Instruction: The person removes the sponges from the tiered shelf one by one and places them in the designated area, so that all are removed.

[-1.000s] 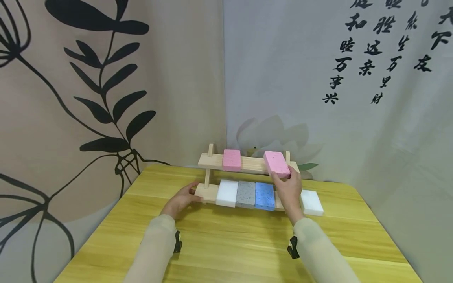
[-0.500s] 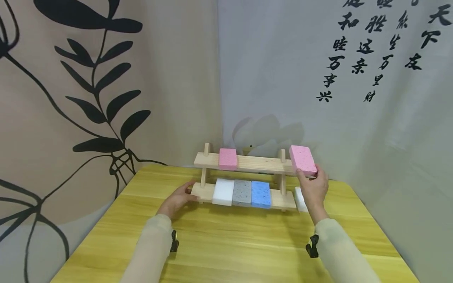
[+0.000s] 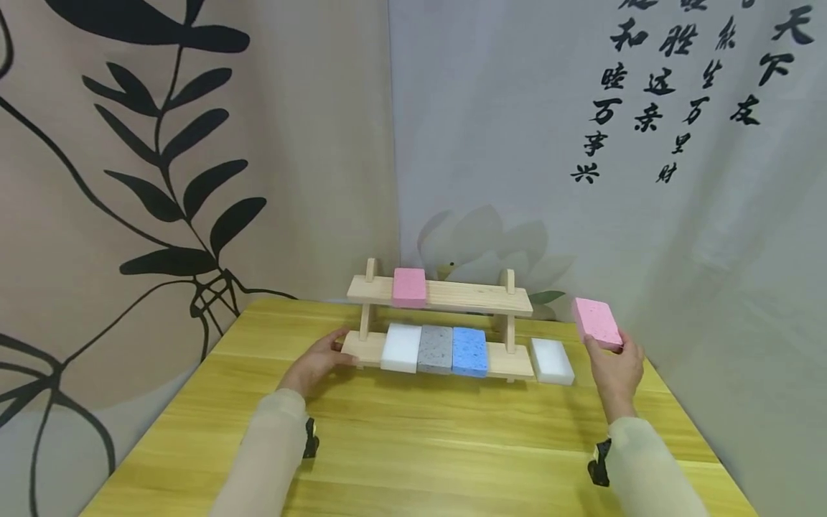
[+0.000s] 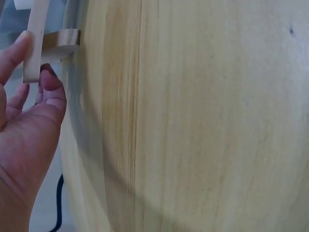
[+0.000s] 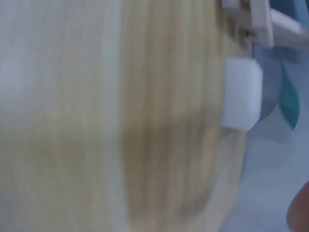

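Observation:
My right hand (image 3: 617,370) holds a pink sponge (image 3: 597,322) by its lower end, over the right side of the table. In the right wrist view only a fingertip (image 5: 299,212) shows at the edge. My left hand (image 3: 315,362) pinches the left end of the lower board of a two-tier wooden rack (image 3: 510,360), thumb on one face and fingers on the other in the left wrist view. White (image 3: 400,347), grey (image 3: 436,350) and blue (image 3: 469,352) sponges lean side by side on that lower board. Another pink sponge (image 3: 409,288) rests on the upper board.
A second white sponge (image 3: 552,361) lies on the wooden table (image 3: 452,445), just right of the rack. Printed curtains (image 3: 310,143) hang close behind the table and along its sides. A dark cable (image 4: 59,203) shows beyond the table edge in the left wrist view.
My right hand has carried the pink sponge rightward, from before the upper board's right end to past the white sponge, and lower. My left hand keeps its hold on the rack.

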A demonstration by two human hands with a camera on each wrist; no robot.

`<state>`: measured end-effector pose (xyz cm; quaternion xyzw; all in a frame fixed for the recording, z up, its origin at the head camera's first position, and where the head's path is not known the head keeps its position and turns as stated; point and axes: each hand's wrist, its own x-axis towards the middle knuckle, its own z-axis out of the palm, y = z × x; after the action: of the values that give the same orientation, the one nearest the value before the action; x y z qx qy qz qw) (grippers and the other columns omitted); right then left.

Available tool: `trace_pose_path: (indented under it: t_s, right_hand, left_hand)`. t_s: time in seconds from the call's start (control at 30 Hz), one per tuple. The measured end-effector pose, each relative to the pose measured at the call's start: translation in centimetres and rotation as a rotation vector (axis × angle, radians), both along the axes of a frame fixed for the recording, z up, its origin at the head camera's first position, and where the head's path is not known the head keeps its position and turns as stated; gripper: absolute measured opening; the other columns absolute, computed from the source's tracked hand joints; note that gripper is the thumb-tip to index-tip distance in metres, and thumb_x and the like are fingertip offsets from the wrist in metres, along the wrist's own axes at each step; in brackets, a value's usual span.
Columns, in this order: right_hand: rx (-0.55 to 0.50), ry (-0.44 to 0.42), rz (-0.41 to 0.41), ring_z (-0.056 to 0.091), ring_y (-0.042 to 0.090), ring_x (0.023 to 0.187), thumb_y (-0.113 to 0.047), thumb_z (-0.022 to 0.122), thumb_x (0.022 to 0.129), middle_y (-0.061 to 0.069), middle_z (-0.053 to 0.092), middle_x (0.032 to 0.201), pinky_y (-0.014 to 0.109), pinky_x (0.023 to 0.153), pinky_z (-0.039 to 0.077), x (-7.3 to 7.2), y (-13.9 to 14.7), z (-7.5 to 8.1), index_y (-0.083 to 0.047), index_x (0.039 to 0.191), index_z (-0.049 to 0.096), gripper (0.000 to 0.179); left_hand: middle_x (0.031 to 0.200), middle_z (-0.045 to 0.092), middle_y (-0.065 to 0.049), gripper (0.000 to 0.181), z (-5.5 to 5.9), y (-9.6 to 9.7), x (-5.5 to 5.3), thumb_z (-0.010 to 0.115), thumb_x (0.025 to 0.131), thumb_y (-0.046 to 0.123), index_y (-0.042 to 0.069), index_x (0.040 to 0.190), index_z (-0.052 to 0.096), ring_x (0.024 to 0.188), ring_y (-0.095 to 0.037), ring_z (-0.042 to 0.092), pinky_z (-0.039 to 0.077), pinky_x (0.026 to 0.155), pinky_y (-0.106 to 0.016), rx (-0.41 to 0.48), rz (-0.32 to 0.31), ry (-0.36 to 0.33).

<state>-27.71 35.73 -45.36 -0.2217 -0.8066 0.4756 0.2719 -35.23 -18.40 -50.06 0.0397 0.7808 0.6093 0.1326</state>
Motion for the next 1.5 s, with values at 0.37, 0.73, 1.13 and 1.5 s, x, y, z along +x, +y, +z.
trace_pose_path:
  t_s: [0.37, 0.73, 1.13, 1.5]
  right_hand:
    - [-0.039, -0.145, 0.069, 0.039, 0.041, 0.128, -0.043, 0.063, 0.092, 0.030, 0.036, 0.143, 0.054, 0.107, 0.034, 0.8, 2.8, -4.1, 0.008, 0.150, 0.031, 0.083]
    - [-0.042, -0.238, 0.102, 0.037, 0.047, 0.134, -0.044, 0.062, 0.093, 0.034, 0.034, 0.148, 0.056, 0.109, 0.032, 0.6, 3.4, -4.6, 0.009, 0.152, 0.024, 0.088]
    - [-0.016, -0.333, 0.160, 0.026, 0.051, 0.138, -0.045, 0.060, 0.094, 0.037, 0.024, 0.152, 0.058, 0.112, 0.025, 0.3, 3.5, -4.6, 0.011, 0.152, 0.017, 0.092]
    - [0.010, -0.415, 0.246, 0.020, 0.057, 0.137, -0.050, 0.056, 0.096, 0.043, 0.016, 0.150, 0.061, 0.112, 0.021, 1.2, 3.2, -4.5, 0.016, 0.150, 0.005, 0.099]
  left_hand:
    - [0.129, 0.048, -0.026, 0.087, 0.2, 0.0, 0.0, 0.074, 0.086, 0.005, 0.005, 0.157, 0.023, 0.109, -0.032, 0.055, 0.043, 0.097, -0.045, 0.006, 0.015, -0.003]
    - [0.130, 0.048, -0.025, 0.089, 0.4, 0.2, 0.1, 0.075, 0.086, 0.008, 0.006, 0.157, 0.023, 0.110, -0.032, 0.054, 0.041, 0.099, -0.047, -0.013, 0.014, -0.013]
    - [0.128, 0.049, -0.024, 0.090, 0.5, 0.0, 0.2, 0.076, 0.085, 0.009, 0.007, 0.157, 0.022, 0.108, -0.031, 0.055, 0.042, 0.098, -0.047, -0.003, 0.020, -0.015]
    - [0.129, 0.050, -0.024, 0.088, 0.5, 0.2, 0.5, 0.077, 0.085, 0.009, 0.007, 0.157, 0.025, 0.109, -0.032, 0.055, 0.043, 0.096, -0.047, -0.007, 0.021, -0.019]
